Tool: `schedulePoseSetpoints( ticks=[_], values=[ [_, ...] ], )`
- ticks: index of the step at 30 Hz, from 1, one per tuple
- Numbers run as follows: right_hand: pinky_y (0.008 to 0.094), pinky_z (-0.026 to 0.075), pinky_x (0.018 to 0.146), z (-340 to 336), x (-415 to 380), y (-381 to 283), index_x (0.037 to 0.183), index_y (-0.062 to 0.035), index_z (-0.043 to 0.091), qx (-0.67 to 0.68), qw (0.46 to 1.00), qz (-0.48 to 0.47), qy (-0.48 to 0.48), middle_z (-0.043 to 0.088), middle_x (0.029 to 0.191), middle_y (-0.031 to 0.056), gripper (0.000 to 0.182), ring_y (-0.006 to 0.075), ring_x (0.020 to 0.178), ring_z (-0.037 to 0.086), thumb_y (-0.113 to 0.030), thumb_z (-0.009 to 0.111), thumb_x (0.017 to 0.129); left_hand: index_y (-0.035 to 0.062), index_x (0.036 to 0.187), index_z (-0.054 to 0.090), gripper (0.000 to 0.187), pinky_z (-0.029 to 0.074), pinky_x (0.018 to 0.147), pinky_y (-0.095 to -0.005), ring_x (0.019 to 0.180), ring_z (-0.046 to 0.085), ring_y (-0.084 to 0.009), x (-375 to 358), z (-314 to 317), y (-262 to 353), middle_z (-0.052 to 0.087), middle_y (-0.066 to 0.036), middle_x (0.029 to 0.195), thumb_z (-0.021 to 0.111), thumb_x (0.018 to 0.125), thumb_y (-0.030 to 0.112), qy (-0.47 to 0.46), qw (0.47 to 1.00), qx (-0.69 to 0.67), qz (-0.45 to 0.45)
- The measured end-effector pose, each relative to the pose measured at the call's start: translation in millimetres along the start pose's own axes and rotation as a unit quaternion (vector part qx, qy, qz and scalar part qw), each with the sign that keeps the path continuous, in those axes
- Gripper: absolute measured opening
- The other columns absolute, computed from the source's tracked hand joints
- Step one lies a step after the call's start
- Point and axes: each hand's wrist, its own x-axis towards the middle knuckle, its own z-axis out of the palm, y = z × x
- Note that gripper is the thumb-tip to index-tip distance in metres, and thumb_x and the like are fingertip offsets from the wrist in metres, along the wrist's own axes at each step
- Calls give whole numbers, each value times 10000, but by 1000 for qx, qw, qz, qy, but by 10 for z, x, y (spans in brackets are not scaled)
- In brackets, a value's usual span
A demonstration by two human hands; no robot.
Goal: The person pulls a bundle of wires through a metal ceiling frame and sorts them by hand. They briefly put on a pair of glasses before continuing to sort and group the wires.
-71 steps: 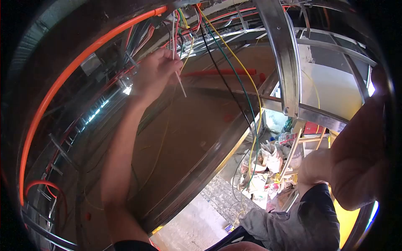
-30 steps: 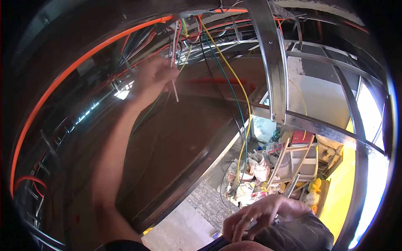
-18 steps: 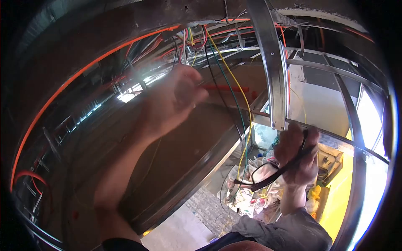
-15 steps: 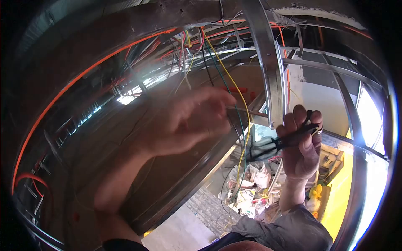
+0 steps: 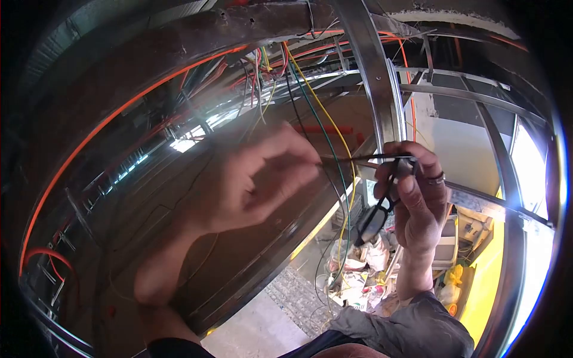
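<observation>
Steel framing (image 5: 377,77) overhead; our right hand (image 5: 421,218) grips the glasses (image 5: 375,222), temple (image 5: 376,156) pointing left into our left hand's (image 5: 230,194) blurry pinch.

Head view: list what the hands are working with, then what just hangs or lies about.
In hand:
- Glasses, gripped by the right hand; left hand at one arm's tip

Just about:
- Yellow wire and green wire, hanging
- White sack and yellow bag, below

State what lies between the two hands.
The head view shows the glasses' temple between left hand and right hand, with a green wire and yellow wire crossing there.
</observation>
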Motion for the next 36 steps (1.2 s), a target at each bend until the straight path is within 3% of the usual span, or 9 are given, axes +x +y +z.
schedulePoseSetpoints(
  ticks=[6, 10, 12, 14, 19, 25, 30, 34, 36],
  values=[
    [284, 520, 801, 56, 10, -83, 1423, 14, 404, -20, 961, 247, -120, 588, 1240, 142, 535, 186, 1015, 638, -160, 616, 964, -15, 925, 638, 44, 472, 688, -251, 805, 598, -101, 72, -226, 47, 627, -79, 849, 653, 884, -23, 55, 976, 193, 84],
    [349, 509, 874, 5, -135, 24, 1455, -22, 368, -304, 943, -66, -115, 457, 1352, 139, 661, 249, 1180, 531, -240, 686, 919, -17, 904, 631, 27, 452, 640, -219, 720, 568, -53, 19, -72, 40, 619, -39, 788, 654, 898, -5, 130, 974, 184, -31],
    [369, 498, 864, 88, -372, -147, 1393, -55, 478, -362, 916, -9, -175, 511, 1287, 110, 650, 251, 1132, 520, -264, 759, 846, -17, 899, 627, 35, 445, 627, -207, 695, 556, -38, 11, -52, 43, 613, -23, 762, 654, 904, 4, 153, 972, 159, -78],
    [386, 490, 828, 148, -423, -162, 1293, -54, 582, -482, 835, -96, -248, 557, 1212, 99, 614, 243, 1046, 521, -266, 814, 766, -13, 889, 618, 45, 436, 608, -200, 667, 535, -24, 3, -36, 35, 592, 10, 728, 647, 915, 10, 141, 971, 177, -80],
    [383, 509, 754, 216, -397, 162, 1250, -59, 608, -505, 854, -109, -58, 565, 1121, 133, 524, 290, 917, 586, -62, 792, 760, 2, 871, 605, 65, 394, 571, -176, 644, 491, 7, -54, 50, 62, 557, 41, 719, 637, 926, 14, 168, 968, 149, -112],
    [385, 485, 668, 87, -195, 151, 1184, -63, 658, -574, 798, -178, -38, 594, 909, 95, 411, 283, 819, 585, 42, 710, 790, 1, 900, 595, 37, 384, 569, -164, 651, 486, 18, -51, 77, 261, 552, 48, 733, 611, 933, -5, 175, 971, 77, -144],
    [364, 483, 672, 62, -184, -50, 1120, -55, 680, -551, 814, -180, -28, 594, 915, 96, 382, 275, 808, 594, 116, 673, 777, -15, 1012, 620, 86, 444, 676, -186, 730, 540, -23, -68, 127, 100, 589, 3, 833, 597, 929, -25, 185, 976, 108, -43],
    [303, 506, 741, -7, -186, -136, 1026, -26, 645, -447, 886, -111, -41, 609, 964, 96, 303, 217, 882, 629, 169, 617, 796, -23, 1043, 618, 125, 454, 723, -211, 788, 564, -61, -32, 47, -84, 596, -42, 899, 591, 922, -38, 144, 985, 91, 23],
    [270, 506, 803, -29, -198, -129, 1051, -15, 598, -250, 967, -50, 14, 599, 1019, 80, 318, 167, 917, 618, 198, 572, 816, -19, 1038, 614, 125, 471, 772, -252, 854, 599, -121, -16, -16, -154, 604, -72, 955, 576, 921, -44, 112, 979, 153, 77]
  ],
)
